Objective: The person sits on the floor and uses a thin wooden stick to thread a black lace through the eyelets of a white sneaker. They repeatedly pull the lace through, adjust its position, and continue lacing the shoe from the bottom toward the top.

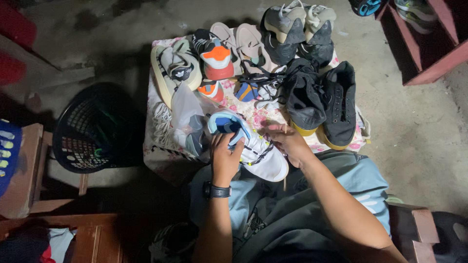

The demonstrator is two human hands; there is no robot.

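Note:
A white sneaker with blue lining (253, 151) rests on my lap. My left hand (225, 156), with a black watch on the wrist, grips the shoe at its opening. My right hand (287, 141) pinches at the shoe's laces near the tongue. The shoe lies at the near edge of a floral cloth (253, 114) spread with several other shoes.
On the cloth sit black high-top shoes (321, 104), a beige sneaker (175, 68), an orange and white sneaker (217, 58), grey shoes (297, 27) and a clear plastic bag (185, 112). A black mesh basket (90, 129) stands on the left. A red wooden shelf (424, 44) is at the upper right.

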